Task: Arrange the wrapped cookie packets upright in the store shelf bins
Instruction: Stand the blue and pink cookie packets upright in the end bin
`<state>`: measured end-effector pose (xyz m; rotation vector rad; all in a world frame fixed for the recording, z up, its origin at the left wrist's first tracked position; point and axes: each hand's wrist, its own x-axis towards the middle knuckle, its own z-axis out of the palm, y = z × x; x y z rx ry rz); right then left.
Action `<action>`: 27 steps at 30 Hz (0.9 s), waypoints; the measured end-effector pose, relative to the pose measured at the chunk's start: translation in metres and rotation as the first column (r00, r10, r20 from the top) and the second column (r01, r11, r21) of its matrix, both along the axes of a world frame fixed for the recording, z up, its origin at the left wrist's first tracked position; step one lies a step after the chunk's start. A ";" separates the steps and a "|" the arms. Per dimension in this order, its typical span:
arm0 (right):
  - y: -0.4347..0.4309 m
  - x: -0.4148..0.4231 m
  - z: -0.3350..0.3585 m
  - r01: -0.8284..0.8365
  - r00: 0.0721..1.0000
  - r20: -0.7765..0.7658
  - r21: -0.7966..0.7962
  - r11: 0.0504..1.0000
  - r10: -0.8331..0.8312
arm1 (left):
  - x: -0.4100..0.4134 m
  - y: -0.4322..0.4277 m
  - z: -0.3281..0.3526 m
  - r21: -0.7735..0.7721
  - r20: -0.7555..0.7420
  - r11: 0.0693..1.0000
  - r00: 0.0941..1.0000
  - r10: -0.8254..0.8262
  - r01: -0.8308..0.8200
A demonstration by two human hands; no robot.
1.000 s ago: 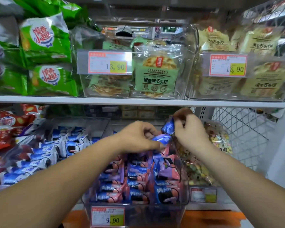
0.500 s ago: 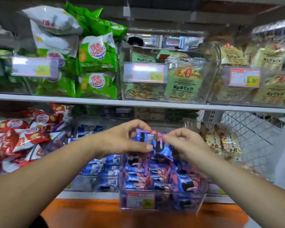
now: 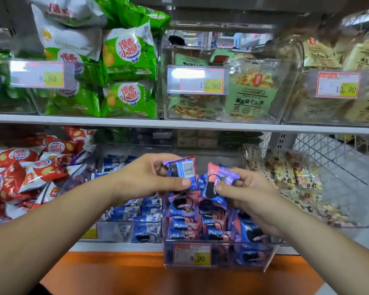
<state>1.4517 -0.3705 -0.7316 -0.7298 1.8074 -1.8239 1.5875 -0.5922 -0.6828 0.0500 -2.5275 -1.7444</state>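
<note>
Clear plastic bin (image 3: 251, 259), jutting over the orange shelf lip (image 3: 115, 269), holds rows of blue-and-pink wrapped cookie packets (image 3: 183, 218) standing on end. Just above it the left hand (image 3: 149, 177) pinches a blue foil cookie packet (image 3: 181, 168) between thumb and fingers, and the right hand (image 3: 251, 194) pinches a purple-and-pink packet (image 3: 221, 177). Each is best lowered straight into a gap, without toppling neighbours. Both held packets sit roughly upright, long axis near vertical, the purple one somewhat tilted.
</note>
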 end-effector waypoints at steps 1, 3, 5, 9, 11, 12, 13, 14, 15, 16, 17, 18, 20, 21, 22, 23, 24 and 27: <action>0.002 -0.002 -0.001 -0.007 1.000 0.000 0.014 1.000 0.007 | 0.001 0.000 0.001 -0.022 -0.012 0.999 0.999 0.030 -0.030; 0.005 -0.002 0.003 -0.014 1.000 0.006 0.032 0.999 0.013 | 0.004 0.000 0.002 -0.015 -0.008 0.999 0.999 0.039 -0.039; 0.008 0.000 0.006 -0.055 0.998 0.028 0.060 0.997 0.053 | 0.007 -0.002 0.000 0.063 0.021 0.998 1.000 -0.014 0.013; 0.010 0.001 0.003 -0.070 0.996 0.057 0.084 0.994 0.065 | 0.009 -0.002 -0.002 0.125 0.034 0.990 0.997 -0.064 0.059; 0.009 0.001 0.001 -0.045 0.998 0.052 0.066 0.997 0.042 | 0.009 -0.001 -0.002 0.040 -0.014 0.999 1.000 -0.028 0.028; 0.008 0.001 0.000 -0.033 0.998 0.059 0.063 0.997 0.030 | 0.009 -0.002 -0.003 0.002 -0.028 1.000 0.999 -0.018 0.018; 0.007 0.001 -0.001 -0.023 0.998 0.067 0.064 0.998 0.019 | 0.008 -0.002 -0.003 -0.016 -0.033 1.000 0.999 -0.016 0.016; 0.006 0.001 0.000 -0.013 0.998 0.068 0.067 0.998 0.009 | 0.008 -0.002 -0.004 -0.021 -0.035 1.000 0.999 -0.022 0.022; 0.006 0.002 0.000 -0.008 0.998 0.065 0.070 0.998 0.004 | 0.008 -0.002 -0.005 -0.011 -0.032 0.999 0.999 -0.031 0.030; 0.005 0.003 0.000 -0.008 0.998 0.062 0.071 0.997 0.003 | 0.007 -0.003 -0.006 0.008 -0.028 0.999 0.999 -0.037 0.038; 0.004 0.003 0.000 -0.009 0.998 0.066 0.068 0.998 0.004 | 0.007 -0.004 -0.007 0.024 -0.023 0.999 0.999 -0.039 0.040; 0.004 0.003 0.000 -0.009 0.997 0.071 0.067 0.998 0.004 | 0.006 -0.005 -0.008 0.035 -0.020 0.999 0.999 -0.036 0.036; 0.003 0.003 0.000 -0.009 0.997 0.072 0.069 0.998 0.004 | 0.005 -0.005 -0.009 0.053 -0.003 0.998 0.999 -0.032 0.032; 0.003 0.002 0.000 -0.010 0.998 0.065 0.074 0.997 0.006 | 0.005 -0.006 -0.010 0.069 0.008 0.997 0.999 -0.040 0.040; 0.003 0.002 0.000 -0.013 0.999 0.053 0.081 0.997 0.008 | 0.004 -0.006 -0.011 0.079 0.013 0.996 0.999 -0.052 0.050; 0.004 0.002 0.000 -0.010 0.999 0.040 0.087 0.996 0.007 | 0.004 -0.006 -0.011 0.083 0.010 0.995 0.998 -0.058 0.057; 0.004 0.002 0.000 -0.006 1.000 0.029 0.091 0.996 0.004 | 0.003 -0.007 -0.012 0.094 0.005 0.994 0.998 -0.060 0.059; 0.006 0.003 0.002 -0.009 1.000 0.025 0.085 0.996 0.007 | 0.001 -0.011 -0.014 0.179 0.015 0.982 0.998 -0.069 0.065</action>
